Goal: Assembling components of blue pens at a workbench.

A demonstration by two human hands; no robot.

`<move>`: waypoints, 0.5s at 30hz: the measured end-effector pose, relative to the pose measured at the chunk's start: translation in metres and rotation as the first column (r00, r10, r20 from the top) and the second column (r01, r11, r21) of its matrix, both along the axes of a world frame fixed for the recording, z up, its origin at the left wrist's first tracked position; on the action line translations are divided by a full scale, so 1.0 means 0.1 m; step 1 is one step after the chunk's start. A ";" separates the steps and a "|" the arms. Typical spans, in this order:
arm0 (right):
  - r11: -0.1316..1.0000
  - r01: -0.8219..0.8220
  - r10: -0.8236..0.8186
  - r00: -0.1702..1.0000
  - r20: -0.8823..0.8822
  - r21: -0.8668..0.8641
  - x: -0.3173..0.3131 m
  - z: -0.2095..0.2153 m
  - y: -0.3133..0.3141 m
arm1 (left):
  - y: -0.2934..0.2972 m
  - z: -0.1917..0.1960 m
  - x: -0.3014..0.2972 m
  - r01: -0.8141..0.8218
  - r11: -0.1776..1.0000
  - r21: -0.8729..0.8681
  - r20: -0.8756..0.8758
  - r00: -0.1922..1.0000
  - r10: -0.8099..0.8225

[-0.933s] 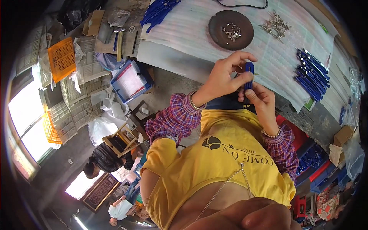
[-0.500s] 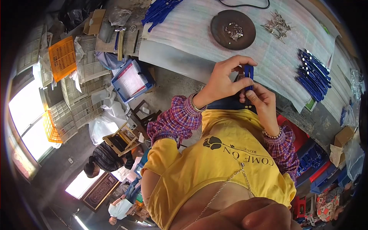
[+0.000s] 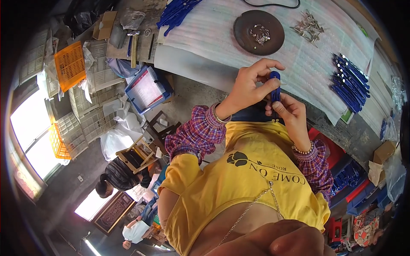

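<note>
Both my hands are over the near edge of the table, around a narrow dark-blue piece with a rounded upper end. My left hand presses its thumb on the upper part of the piece; its index finger stretches out above. A thin metal pin sticks out to the right beside that thumb. My right hand pinches the lower end between thumb and fingers. Beyond the hands, a round brown dish holds small shiny metal parts. To its right lies a loose heap of metal pins.
A bundle of blue pieces lies at the table's right, another pile at the far left. White foam sheeting covers the table. A hammer rests on a side bench; a blue crate stands below. Other people are behind.
My left thumb has risen onto the upper part of the blue piece. The piece has turned a little and looks narrower. My right hand has barely shifted.
</note>
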State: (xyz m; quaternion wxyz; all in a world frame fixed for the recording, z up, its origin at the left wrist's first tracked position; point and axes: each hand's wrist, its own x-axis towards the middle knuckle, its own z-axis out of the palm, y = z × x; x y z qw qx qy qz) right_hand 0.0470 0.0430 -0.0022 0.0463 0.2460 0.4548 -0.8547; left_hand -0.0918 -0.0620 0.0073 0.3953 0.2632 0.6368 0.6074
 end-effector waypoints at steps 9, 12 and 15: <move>0.999 0.037 -0.036 0.999 -0.016 0.040 0.00 -0.02 -0.02 | 0.01 -0.07 0.05 -0.042 0.995 0.092 -0.124 0.991 0.053; 0.999 0.022 -0.021 0.999 -0.028 0.034 0.01 -0.03 -0.01 | 0.00 -0.04 0.03 -0.021 1.000 -0.001 -0.085 0.996 0.021; 1.000 0.018 -0.018 1.000 -0.020 0.021 0.00 -0.03 -0.02 | -0.02 -0.03 0.03 -0.018 1.000 -0.018 -0.066 0.998 0.016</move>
